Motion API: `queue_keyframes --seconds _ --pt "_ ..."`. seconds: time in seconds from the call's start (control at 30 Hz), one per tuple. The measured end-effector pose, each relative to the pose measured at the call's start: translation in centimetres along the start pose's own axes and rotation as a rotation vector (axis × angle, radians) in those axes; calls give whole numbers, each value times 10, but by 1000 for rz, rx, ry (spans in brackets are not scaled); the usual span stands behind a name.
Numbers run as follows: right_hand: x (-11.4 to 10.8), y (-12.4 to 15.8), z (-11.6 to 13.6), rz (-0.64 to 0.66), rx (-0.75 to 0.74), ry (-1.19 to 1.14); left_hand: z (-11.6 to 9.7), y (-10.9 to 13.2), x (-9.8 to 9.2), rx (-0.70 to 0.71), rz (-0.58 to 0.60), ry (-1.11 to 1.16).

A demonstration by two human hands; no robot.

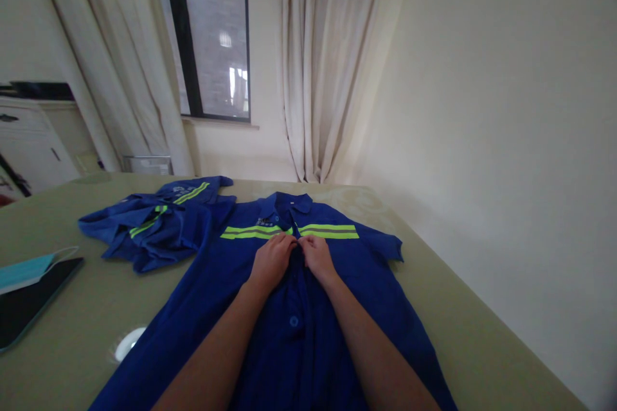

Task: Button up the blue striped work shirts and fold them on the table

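Working at the placket (304, 318) of a blue work shirt (369, 273), the 2 bare hands meet just below the yellow-green band (332, 231). The shirt lies front up on the table (87, 321), collar (303, 204) at the far end, hem side toward the person.

Left hand (272, 263): fingers drawn together, thumb side inward, apparently clamped on the placket cloth. Right hand (317, 255): fingertips likewise pinched on the cloth, nearly touching those of the left. Whether a button sits between them cannot be told; the fingers cover it. 1 button (294, 321) shows lower on the front.

Assessment: the step appears to be handling the front closure. Good practice calls for a light pinch, 1 hand steadying the edge while the other works, with the 2 halves of the band level. Pulling sideways could skew the front; folds below the hands merit smoothing.

A second blue garment (178, 244) lies crumpled to the left, near the shirt.
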State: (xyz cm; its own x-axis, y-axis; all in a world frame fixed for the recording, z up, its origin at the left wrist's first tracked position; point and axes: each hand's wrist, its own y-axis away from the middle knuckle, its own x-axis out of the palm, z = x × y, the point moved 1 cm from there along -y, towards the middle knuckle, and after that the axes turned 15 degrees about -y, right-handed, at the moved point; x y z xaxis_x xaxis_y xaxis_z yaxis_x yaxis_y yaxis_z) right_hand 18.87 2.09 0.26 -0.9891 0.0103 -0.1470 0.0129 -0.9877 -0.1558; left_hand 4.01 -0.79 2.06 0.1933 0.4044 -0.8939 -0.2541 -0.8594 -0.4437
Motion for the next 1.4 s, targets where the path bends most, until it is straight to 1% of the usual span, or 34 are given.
queue_keyframes --seconds 0.07,0.13,0.2,0.27,0.4,0.5,0.57,0.67,0.77,0.8,0.87,0.97,1.07,1.13,1.2,1.4 --pt "2 8 5 -54 -57 101 1 -2 3 -34 15 -27" --pt "5 16 11 -78 -132 254 3 -3 5 -72 8 -38" --pt "8 21 15 -65 -186 375 3 -3 6 -130 -9 -54" --pt "8 23 17 -45 -196 420 0 0 7 -168 -10 -82" --pt "6 25 22 -60 -143 489 -8 12 4 -130 56 -193" --pt "5 26 32 -77 -11 596 -15 27 -4 -79 94 -251" --pt "7 26 40 -45 44 684 -20 38 -13 -38 127 -281" --pt "14 22 48 6 7 774 -28 49 -27 8 198 -325" --pt "20 18 46 -23 -3 774 -29 46 -38 30 241 -337" --pt "22 17 43 -46 -4 760 -28 42 -40 16 243 -322" --pt "23 16 36 -85 -19 734 -21 30 -42 -60 236 -282" --pt "19 15 27 -99 -31 712 -11 9 -36 -184 217 -250" --pt "15 14 24 -57 -49 664 -8 -5 -21 -222 194 -234" --pt "15 14 24 -40 -62 649 -7 -9 -11 -233 181 -200" --pt "17 14 24 -49 -55 666 -4 -10 -4 -236 167 -152" --pt "24 12 27 -96 -25 715 18 -12 3 -265 137 -10"
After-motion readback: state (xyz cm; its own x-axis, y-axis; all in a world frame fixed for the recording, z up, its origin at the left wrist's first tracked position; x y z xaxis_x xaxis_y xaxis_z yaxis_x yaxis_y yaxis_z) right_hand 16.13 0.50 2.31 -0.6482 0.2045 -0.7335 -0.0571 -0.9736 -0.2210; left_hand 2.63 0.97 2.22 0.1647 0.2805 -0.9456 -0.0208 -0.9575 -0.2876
